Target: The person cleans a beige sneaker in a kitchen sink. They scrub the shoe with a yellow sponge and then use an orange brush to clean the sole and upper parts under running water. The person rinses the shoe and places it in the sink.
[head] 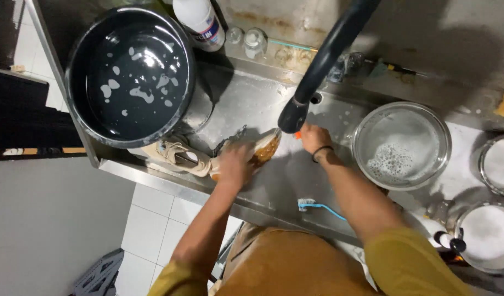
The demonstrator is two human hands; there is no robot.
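My left hand (234,164) grips a beige shoe (263,148) turned sole-up on the wet steel counter (252,104), under the black tap spout (296,112). My right hand (313,137) is closed around something small and orange at the spout's end, right beside the shoe's toe; what it is cannot be made out. A second beige laced shoe (175,156) lies to the left, by the counter's front edge.
A large dark basin (76,82) of soapy water stands at left. A glass bowl (444,142) of suds sits at right, with two more bowls (489,235) beyond. A blue toothbrush (320,207) lies on the front edge. A white bottle (200,22) and jars stand at the back.
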